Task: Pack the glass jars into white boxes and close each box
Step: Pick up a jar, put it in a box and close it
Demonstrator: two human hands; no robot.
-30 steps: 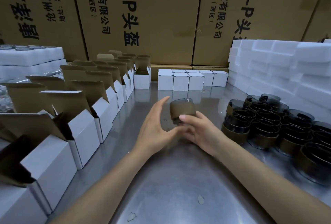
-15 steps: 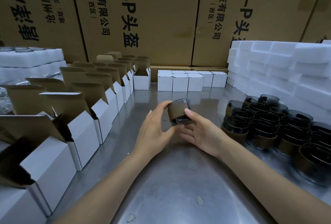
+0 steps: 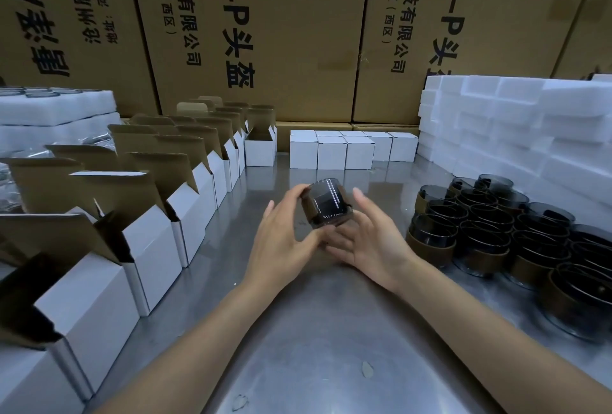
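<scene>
Your left hand (image 3: 281,241) curling around a dark glass jar (image 3: 328,203) at frame centre above the steel bench (image 3: 298,347), your right hand (image 3: 367,238) cupping its underside, fingers fairly straight, open white boxes (image 3: 159,241) lining the left, more jars (image 3: 496,231) clustered at right

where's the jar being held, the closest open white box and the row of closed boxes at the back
held jar (image 3: 328,203): head view, on its dark glass side
closest open white box (image 3: 89,307): head view, on its white side wall
closed boxes (image 3: 331,152): head view, on the front face of a middle box
</scene>
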